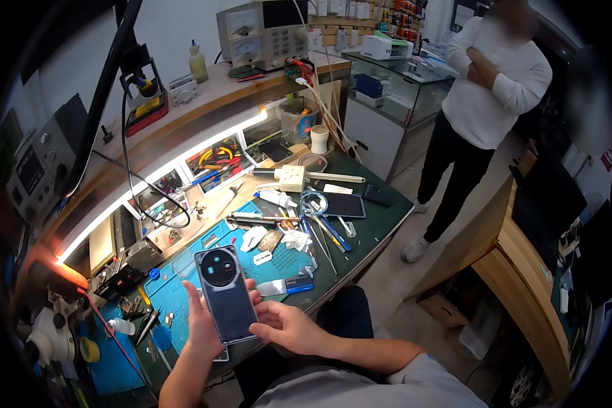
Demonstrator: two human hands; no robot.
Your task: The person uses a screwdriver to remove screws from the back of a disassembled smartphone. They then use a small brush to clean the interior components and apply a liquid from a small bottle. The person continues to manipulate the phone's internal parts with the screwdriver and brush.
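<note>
A phone (226, 306) with a large round camera bump and a dark back is held back side up at the front of the workbench, over the blue repair mat (163, 292). My left hand (204, 316) grips it along its left side, fingertips showing past the right edge. My right hand (285, 328) holds its lower right corner, thumb on the back. Right of the phone lie a blue-and-white tube (296, 284) and a small white blade-like piece (262, 258). Crumpled white tissue (253, 237) lies just above it.
The green bench (377, 234) holds tools, cables and another phone (343, 205). A microscope (51, 333) stands at left, a power supply (262, 34) on the shelf. A person (489, 88) in a white top stands beyond the bench. A wooden desk (517, 272) is at right.
</note>
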